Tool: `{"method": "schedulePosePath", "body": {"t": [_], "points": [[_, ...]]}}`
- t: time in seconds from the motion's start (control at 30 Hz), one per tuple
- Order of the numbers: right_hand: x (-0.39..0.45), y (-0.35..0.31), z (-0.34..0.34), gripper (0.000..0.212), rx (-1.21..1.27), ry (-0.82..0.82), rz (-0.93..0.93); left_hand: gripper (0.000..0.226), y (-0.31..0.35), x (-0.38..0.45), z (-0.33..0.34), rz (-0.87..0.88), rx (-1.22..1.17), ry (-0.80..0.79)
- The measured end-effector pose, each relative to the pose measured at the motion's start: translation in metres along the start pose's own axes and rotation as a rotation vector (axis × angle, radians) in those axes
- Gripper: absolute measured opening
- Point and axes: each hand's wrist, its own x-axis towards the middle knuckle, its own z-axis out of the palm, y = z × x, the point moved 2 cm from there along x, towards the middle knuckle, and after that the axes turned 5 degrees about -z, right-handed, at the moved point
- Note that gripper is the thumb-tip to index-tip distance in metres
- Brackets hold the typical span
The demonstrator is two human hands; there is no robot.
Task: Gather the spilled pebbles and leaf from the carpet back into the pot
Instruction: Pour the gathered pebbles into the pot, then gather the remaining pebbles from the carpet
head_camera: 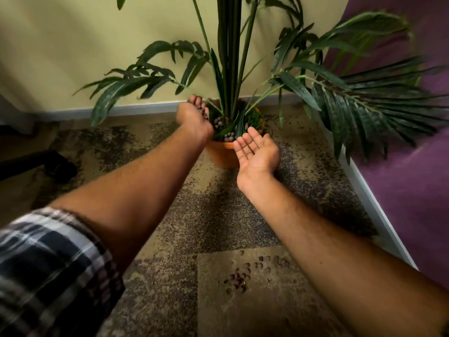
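Note:
A terracotta pot with a tall green plant stands on the carpet in the corner of the room. Brown pebbles lie in it around the stems. My left hand is cupped and tilted over the pot's left rim, with several pebbles in its palm. My right hand is held palm up in front of the pot's right side, fingers straight and empty. A cluster of spilled pebbles lies on the carpet near me, under my right forearm.
A yellow wall with a grey skirting board runs behind the pot, and a purple wall is on the right. Long fronds spread low over the carpet on both sides. A dark chair base with a castor is at the left.

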Motion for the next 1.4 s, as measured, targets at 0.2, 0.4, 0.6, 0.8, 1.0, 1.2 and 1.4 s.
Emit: {"method": "schedulePosePath", "body": {"t": [0.2,0.4,0.6,0.8,1.0,1.2,1.4], "points": [[0.003,0.004,-0.006,0.05,-0.018,-0.006,0.042,0.063,-0.001,0.017,0.002,-0.05,0.115,-0.117],[0.009,0.006,-0.017,0.052,-0.057,0.007,0.062,0.072,0.0,0.02,0.003,-0.033,0.271,-0.19],[0.01,0.009,-0.024,0.054,-0.099,0.007,0.066,0.066,0.002,0.02,0.003,-0.054,0.305,-0.208],[0.014,0.01,-0.031,0.053,-0.145,-0.007,0.035,0.064,0.0,0.016,-0.012,-0.062,0.334,-0.191],[0.019,0.01,-0.05,0.044,-0.266,0.02,-0.05,0.061,0.008,0.011,-0.031,-0.006,0.31,-0.183],[0.037,0.009,-0.104,0.015,-1.193,-0.203,-0.419,0.058,0.011,-0.016,-0.071,0.128,0.438,-0.171],[0.041,0.004,-0.197,0.059,-2.025,-1.023,-0.595,0.033,-0.03,-0.052,-0.165,0.285,0.824,-0.072]]}}
